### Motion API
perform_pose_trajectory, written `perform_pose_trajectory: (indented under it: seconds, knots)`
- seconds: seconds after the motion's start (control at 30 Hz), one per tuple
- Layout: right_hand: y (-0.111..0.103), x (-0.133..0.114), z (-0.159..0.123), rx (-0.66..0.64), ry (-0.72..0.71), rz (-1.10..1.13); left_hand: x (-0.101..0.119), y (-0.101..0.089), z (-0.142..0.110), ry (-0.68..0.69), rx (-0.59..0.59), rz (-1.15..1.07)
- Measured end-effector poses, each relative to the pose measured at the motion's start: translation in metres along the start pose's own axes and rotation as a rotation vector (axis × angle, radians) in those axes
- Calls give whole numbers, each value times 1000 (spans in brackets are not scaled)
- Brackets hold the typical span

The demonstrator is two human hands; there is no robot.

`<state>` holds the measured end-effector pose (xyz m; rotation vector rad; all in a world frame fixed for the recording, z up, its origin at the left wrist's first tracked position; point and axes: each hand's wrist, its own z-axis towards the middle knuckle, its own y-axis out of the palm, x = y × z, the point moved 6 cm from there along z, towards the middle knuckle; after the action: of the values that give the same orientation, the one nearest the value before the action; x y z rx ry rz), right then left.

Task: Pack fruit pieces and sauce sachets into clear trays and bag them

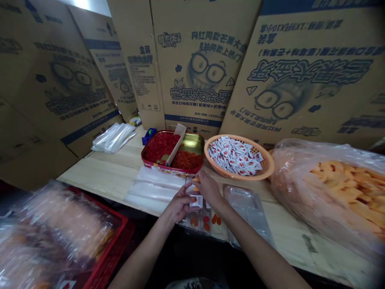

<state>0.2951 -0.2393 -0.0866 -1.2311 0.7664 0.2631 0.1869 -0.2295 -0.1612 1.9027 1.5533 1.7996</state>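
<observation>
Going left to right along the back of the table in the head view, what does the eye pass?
Folded clear plastic bags, small blue object, red tin of red and orange pieces, orange basket of white sachets, clear bag of yellow-orange strips.

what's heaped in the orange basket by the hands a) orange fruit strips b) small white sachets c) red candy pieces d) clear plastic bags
B: the orange basket is piled with small white sachets with red print on them.
</observation>
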Motion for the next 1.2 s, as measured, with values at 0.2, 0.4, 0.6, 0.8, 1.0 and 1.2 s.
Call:
perform_pose_trajectory:
  seconds: [0.2, 0.4, 0.6, 0.8, 1.0, 1.2]
  knots:
    - [-12, -16, -10, 99, -179, -125, 12, -14, -23, 13, 26, -36]
    - [-21, 54, -43, 156, -66, -405, 40, -59, -62, 84, 216, 16]
    - [-21, 130, -76, 78, 135, -684, 48, -82, -82, 121, 309, 39]
    - [-17, 84, -44, 128, -18, -479, 42, -82, -85, 154, 360, 4]
    - [56, 37, 1, 101, -69, -501, 33, -79, -88, 143, 382, -1]
    - [62, 59, -3, 80, -100, -537, 31, -84, -96, 116, 369, 2]
